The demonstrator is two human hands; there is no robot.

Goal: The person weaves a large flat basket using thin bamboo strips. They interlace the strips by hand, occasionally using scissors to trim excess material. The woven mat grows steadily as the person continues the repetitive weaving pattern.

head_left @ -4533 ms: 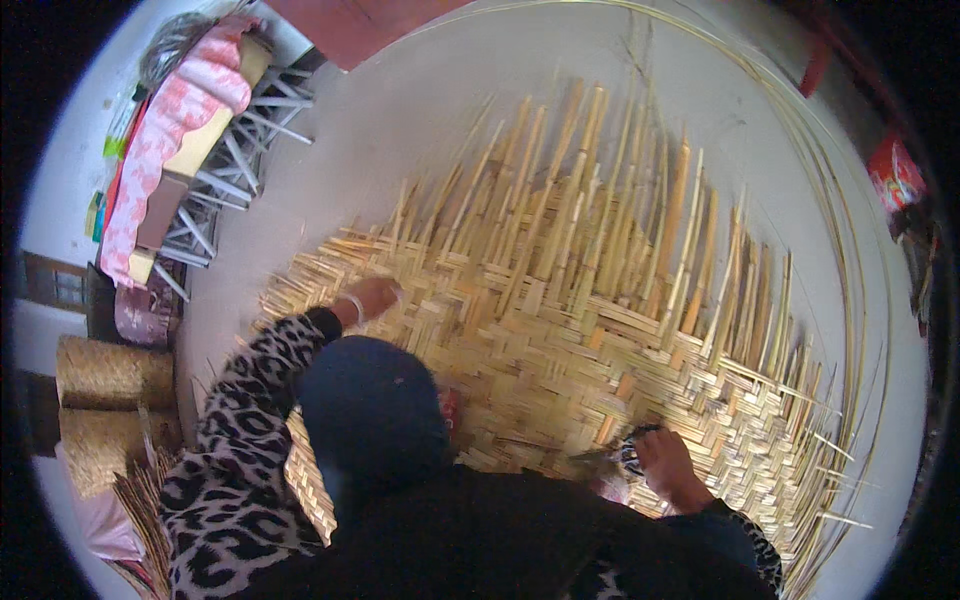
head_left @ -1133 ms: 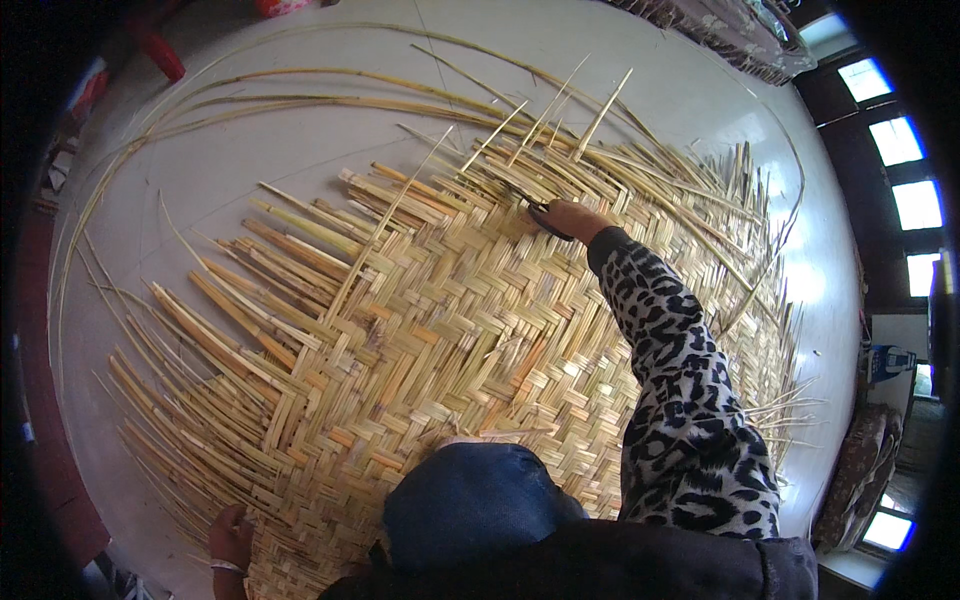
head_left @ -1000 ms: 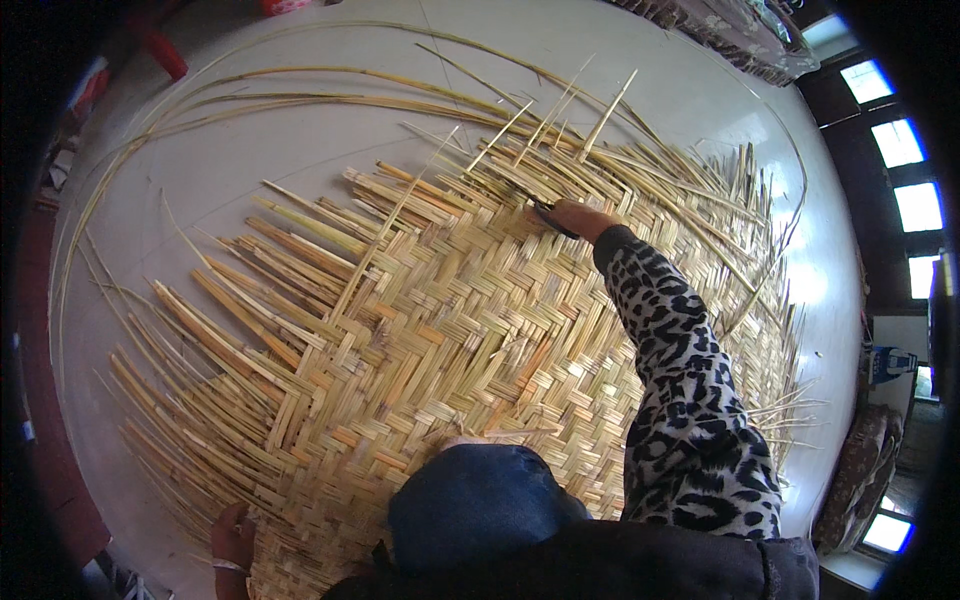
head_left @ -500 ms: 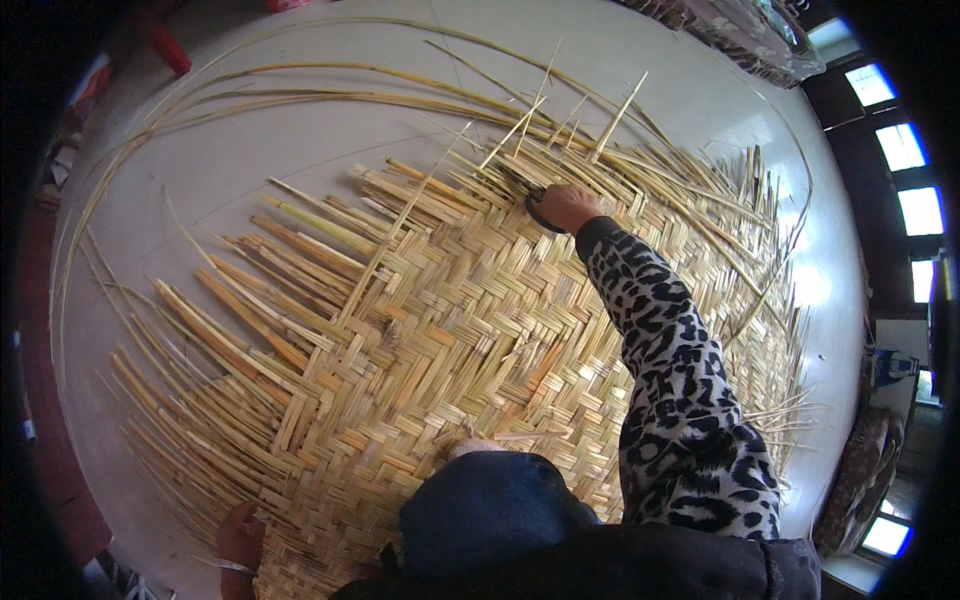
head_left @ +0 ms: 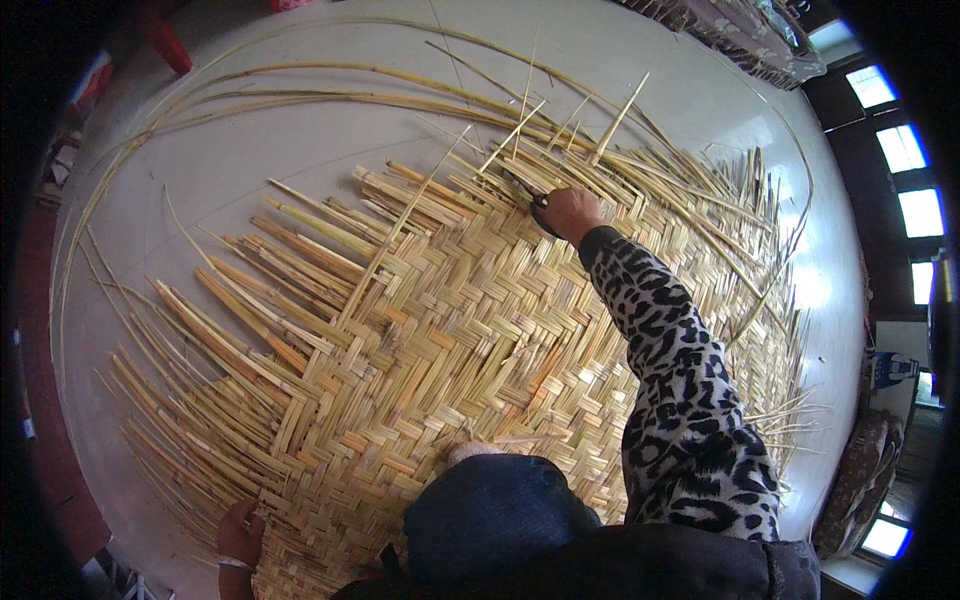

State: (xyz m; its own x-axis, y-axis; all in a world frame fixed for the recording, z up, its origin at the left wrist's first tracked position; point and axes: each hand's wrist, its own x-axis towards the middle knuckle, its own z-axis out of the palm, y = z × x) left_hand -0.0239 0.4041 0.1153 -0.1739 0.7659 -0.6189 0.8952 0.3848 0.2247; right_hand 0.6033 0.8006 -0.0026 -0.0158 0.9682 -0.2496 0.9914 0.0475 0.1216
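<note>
A large woven mat (head_left: 480, 290) of split cane strips in a zigzag pattern lies on the floor before me, loose strip ends sticking out along its left and far edges. My right hand (head_left: 572, 214), in a leopard-print sleeve, is closed around the dark handles of a pair of scissors (head_left: 520, 184). The blades point up and left among the strip ends at the far edge. Down at the near left edge, my left hand (head_left: 240, 532) is by the strips, its bent fingers apart with nothing visible between them. A pale band circles that wrist.
Long thin canes (head_left: 330, 95) curve across the grey floor (head_left: 290, 145) beyond the mat. My knee (head_left: 495, 510), in dark blue, rests over the mat's near part. Red objects (head_left: 168, 45) stand at the far left, and patterned cloth furniture (head_left: 735, 35) at the far right.
My left hand has shifted slightly upward, showing more of its fingers and wristband. The right hand and scissors have turned a little at the far edge; a thin strip there stands at another angle.
</note>
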